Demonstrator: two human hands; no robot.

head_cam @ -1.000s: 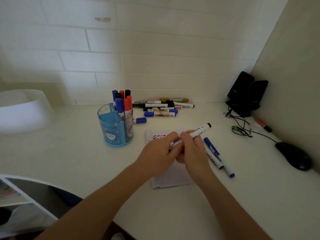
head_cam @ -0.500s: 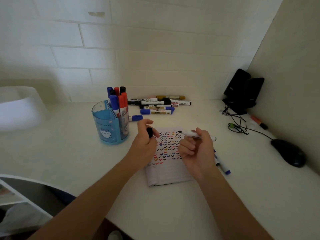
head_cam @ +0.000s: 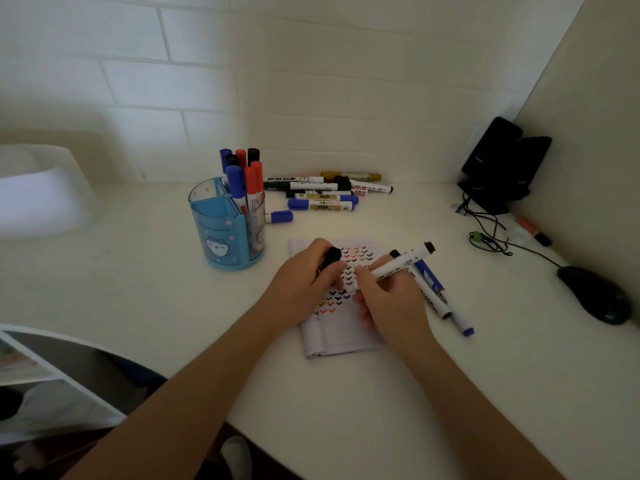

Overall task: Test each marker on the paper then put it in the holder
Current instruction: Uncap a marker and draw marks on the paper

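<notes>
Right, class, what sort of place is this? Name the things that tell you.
Probably a study or computer desk set in a wall corner, at home or in an office: a black computer mouse, what look like small black speakers and a blue translucent plastic pen holder stand on the white desktop.

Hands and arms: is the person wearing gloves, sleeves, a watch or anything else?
Nothing worn shows. The left hand and right hand are bare, no gloves; both forearms are uncovered to the frame's edge, with no sleeve, watch or bracelet in view.
</notes>
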